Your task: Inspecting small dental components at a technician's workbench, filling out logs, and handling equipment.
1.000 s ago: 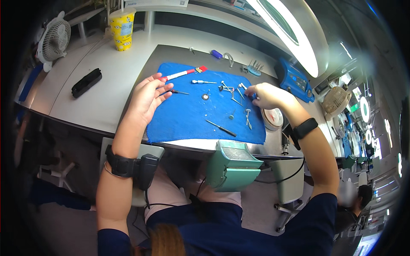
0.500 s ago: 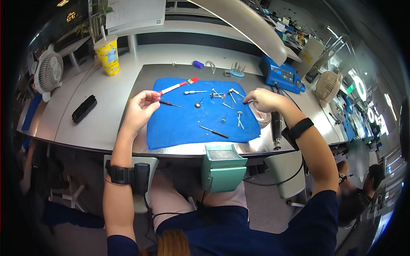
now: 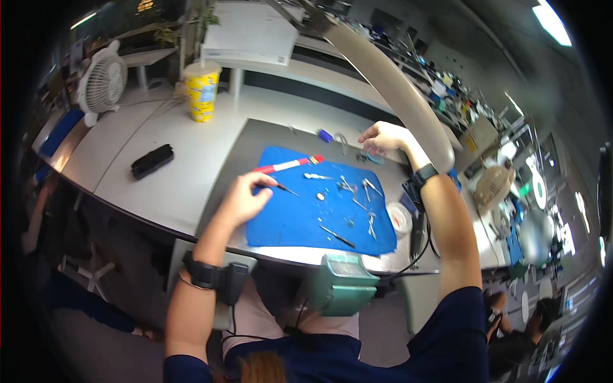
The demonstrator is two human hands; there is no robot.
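1. Thin dark tool (image 3: 287, 189): on L part of blue mat (image 3: 281, 223), pointed tip aimed R & slightly twd wearer.
2. L hand (image 3: 245, 198): fingers bent, tips at tool's handle end; can't tell if gripping or just touching.
3. Red-and-white brush (image 3: 287, 166): just beyond L fingers, slanting to mat's far edge.
4. R hand (image 3: 385, 138): part-open, fingers loosely spread, nr small blue holder (image 3: 370, 157) past mat; contact unclear.
5. Also on mat: silver tool (image 3: 317, 176), small metal tools (image 3: 348, 185), round disc (image 3: 320, 196), dark-handled tool (image 3: 338, 237) nr front edge.
6. R of mat: round tub (image 3: 400, 217), then dark handpiece (image 3: 418, 233).
7. Beyond mat: purple-blue item (image 3: 325, 135).
8. Table L side: black case (image 3: 152, 161), yellow cup (image 3: 202, 92), white fan (image 3: 102, 80).
9. Green box (image 3: 345, 287) at table's front edge; lamp (image 3: 396, 76) overhead; another person (image 3: 520, 335) far R, seated.
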